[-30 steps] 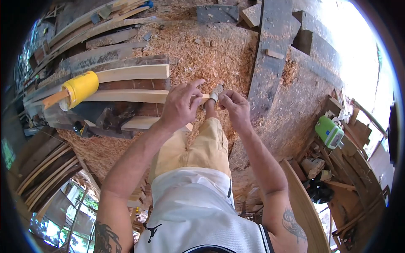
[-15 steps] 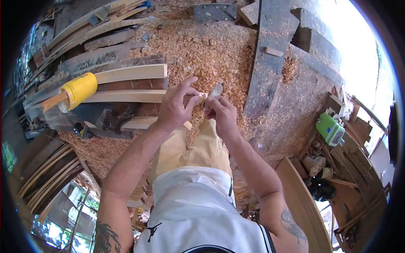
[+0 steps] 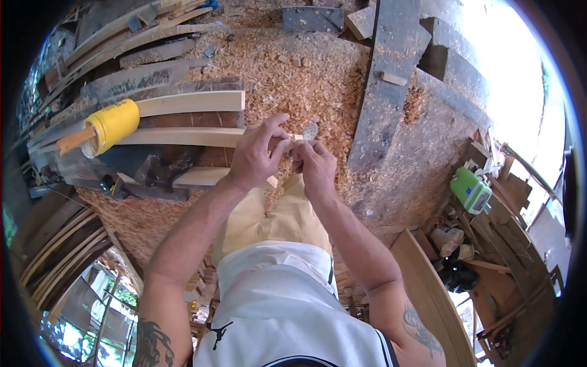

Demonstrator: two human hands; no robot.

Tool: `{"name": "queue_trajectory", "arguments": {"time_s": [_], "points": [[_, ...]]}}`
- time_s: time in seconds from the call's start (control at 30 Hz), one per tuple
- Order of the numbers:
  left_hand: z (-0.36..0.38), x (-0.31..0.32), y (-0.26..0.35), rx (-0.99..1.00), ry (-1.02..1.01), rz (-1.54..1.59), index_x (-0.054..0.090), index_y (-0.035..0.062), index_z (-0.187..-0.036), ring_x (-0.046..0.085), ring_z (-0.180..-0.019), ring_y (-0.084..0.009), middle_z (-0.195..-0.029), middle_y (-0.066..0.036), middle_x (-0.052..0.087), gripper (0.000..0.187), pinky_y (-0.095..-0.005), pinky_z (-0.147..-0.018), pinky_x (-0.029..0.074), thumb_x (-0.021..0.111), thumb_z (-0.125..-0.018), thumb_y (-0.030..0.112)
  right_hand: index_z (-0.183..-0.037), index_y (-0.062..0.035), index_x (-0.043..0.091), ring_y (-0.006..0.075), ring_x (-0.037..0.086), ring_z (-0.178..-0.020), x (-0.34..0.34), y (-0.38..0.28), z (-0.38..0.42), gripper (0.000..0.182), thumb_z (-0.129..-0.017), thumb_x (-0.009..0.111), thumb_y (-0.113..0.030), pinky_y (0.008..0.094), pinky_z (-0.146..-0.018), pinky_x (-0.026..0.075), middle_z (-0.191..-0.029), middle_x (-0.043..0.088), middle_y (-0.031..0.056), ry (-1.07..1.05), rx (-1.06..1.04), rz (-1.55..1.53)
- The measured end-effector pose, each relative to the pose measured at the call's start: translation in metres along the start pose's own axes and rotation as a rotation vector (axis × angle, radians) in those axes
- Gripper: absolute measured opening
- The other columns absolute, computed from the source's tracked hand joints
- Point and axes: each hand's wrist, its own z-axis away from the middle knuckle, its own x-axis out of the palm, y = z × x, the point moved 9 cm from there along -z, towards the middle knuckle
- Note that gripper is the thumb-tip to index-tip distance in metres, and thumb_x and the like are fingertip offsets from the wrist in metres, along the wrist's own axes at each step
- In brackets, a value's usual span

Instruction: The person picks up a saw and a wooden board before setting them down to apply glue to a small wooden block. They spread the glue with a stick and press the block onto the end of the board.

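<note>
My left hand [image 3: 257,153] is over the end of a pale wooden strip [image 3: 183,136], thumb and curled fingers closing together while the index finger points out. My right hand [image 3: 316,165] is closed in a pinch just beside it. Pale wood [image 3: 296,137] shows between the two hands; whether it belongs to that strip is hard to see. Whatever small thing the fingertips hold is hidden. Just beyond my right hand appears a grey, rounded thing with holes [image 3: 311,130], partly covered by the fingers.
A yellow container [image 3: 116,127] with a wooden piece in it lies on the bench at left. Wood shavings [image 3: 306,79] cover the floor. A long dark board [image 3: 388,79] lies at right. A green case [image 3: 471,190] stands among scrap wood.
My right hand has shifted slightly left, closer to my left hand, and no longer overlaps the grey holed thing as much. My left hand stays nearly in place. The view has shifted slightly.
</note>
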Motion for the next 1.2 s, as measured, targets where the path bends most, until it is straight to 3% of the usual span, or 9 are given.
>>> {"name": "queue_trajectory", "arguments": {"time_s": [0.4, 0.5, 0.7, 1.2], "points": [[0.001, -0.004, 0.001, 0.049, 0.016, 0.043, 0.052, 0.0060, -0.139, 0.071, -0.087, -0.0288, -0.093, -0.008, 0.074, 0.058, -0.0400, -0.080, 0.055, 0.076, -0.086, 0.000, -0.091, -0.0008, 0.069, 0.0094, 0.058, -0.059, 0.001, -0.007, -0.002, 0.017, -0.095, 0.071, -0.017, 0.0249, -0.054, 0.045, -0.073, 0.065, 0.0027, -0.013, 0.010, 0.115], [0.004, -0.003, -0.006, 0.080, 0.049, 0.026, 0.050, 0.0064, -0.141, 0.073, -0.081, -0.0251, -0.091, -0.007, 0.071, 0.058, -0.0389, -0.073, 0.056, 0.074, -0.088, 0.002, -0.092, -0.0016, 0.069, 0.0087, 0.058, -0.060, 0.001, -0.003, -0.004, 0.016, -0.095, 0.071, -0.017, 0.0240, -0.055, 0.045, -0.073, 0.066, 0.0020, -0.017, 0.009, 0.111], [0.003, -0.001, -0.019, -0.110, 0.062, 0.178, 0.047, 0.0044, -0.143, 0.074, -0.086, -0.0229, -0.108, -0.014, 0.067, 0.056, -0.0360, -0.073, 0.059, 0.070, -0.092, 0.002, -0.093, -0.0013, 0.070, 0.0088, 0.059, -0.061, 0.003, -0.005, -0.002, 0.017, -0.097, 0.071, -0.018, 0.0242, -0.055, 0.045, -0.074, 0.066, 0.0020, -0.029, 0.011, 0.139], [0.003, 0.000, -0.018, -0.074, 0.039, 0.180, 0.048, 0.0048, -0.144, 0.072, -0.086, -0.0233, -0.111, -0.014, 0.065, 0.057, -0.0377, -0.074, 0.058, 0.072, -0.092, 0.006, -0.093, 0.0023, 0.071, 0.0111, 0.058, -0.059, 0.007, -0.014, 0.001, 0.020, -0.095, 0.070, -0.017, 0.0274, -0.053, 0.046, -0.072, 0.064, 0.0042, -0.067, 0.027, 0.180]]}}
